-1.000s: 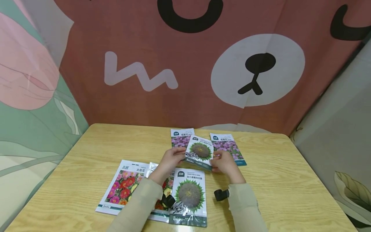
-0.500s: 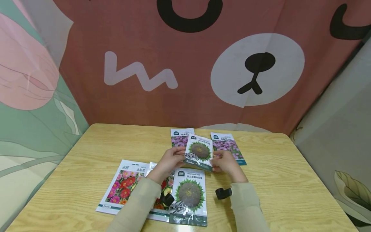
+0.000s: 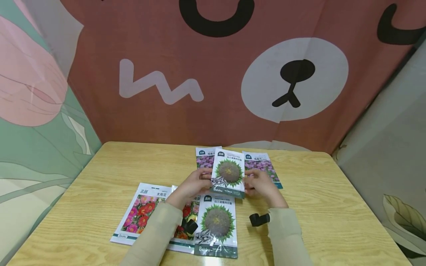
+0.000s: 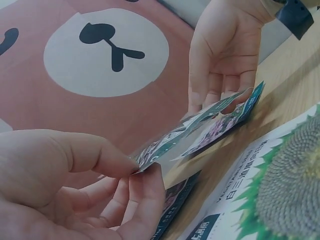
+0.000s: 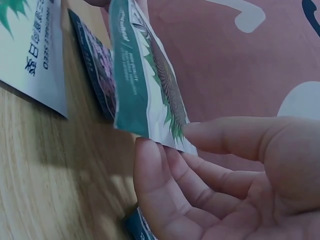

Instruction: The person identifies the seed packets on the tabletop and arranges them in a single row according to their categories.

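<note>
Both hands hold up a seed packet [image 3: 229,171] printed with a sunflower head, one at each side edge. My left hand [image 3: 191,186] pinches its left edge between thumb and fingers, as the left wrist view shows closely. On the opposite edge, my right hand [image 3: 263,186] pinches with the thumb on the printed face [image 5: 170,95] and fingers behind. The packet is above the table, tilted with its front toward the head camera. A second sunflower seed packet [image 3: 217,225] lies flat below it, its top edge partly covered in the head view.
Two purple-flower seed packets lie at the back, one at left [image 3: 203,162] partly hidden, one at right [image 3: 261,168]. Red-and-pink flower packets, one at far left [image 3: 141,212] and another [image 3: 189,211] under the left forearm, lie in front on the wooden table [image 3: 332,207].
The held sunflower packet has tilted more upright and straightened, its top rising and its lower edge now overlapping the packet below in view. Both hands keep their grip; the right wrist has shifted slightly right.
</note>
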A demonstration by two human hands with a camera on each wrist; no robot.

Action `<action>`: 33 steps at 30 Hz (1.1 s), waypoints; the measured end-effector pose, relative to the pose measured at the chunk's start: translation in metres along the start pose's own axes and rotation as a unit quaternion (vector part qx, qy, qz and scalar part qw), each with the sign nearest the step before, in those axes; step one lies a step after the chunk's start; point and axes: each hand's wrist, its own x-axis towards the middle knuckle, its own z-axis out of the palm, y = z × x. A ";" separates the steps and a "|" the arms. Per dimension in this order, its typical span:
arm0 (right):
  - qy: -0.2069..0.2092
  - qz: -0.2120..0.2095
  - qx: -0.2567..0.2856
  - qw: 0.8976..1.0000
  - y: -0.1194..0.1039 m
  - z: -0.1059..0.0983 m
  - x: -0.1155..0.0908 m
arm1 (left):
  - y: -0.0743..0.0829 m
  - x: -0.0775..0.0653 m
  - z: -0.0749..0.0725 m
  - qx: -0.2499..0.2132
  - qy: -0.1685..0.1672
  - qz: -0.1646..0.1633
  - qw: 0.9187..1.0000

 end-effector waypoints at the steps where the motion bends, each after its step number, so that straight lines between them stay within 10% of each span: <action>1: 0.000 -0.002 0.004 1.000 0.000 -0.001 0.000 | 0.000 0.000 0.000 0.004 0.001 0.001 1.000; 13: -0.003 -0.020 -0.019 1.000 0.000 -0.011 -0.004 | 0.000 0.000 0.004 0.017 0.003 -0.004 1.000; 33: -0.150 -0.057 -0.049 0.986 0.001 -0.033 -0.012 | 0.000 -0.002 0.009 0.015 -0.008 0.010 1.000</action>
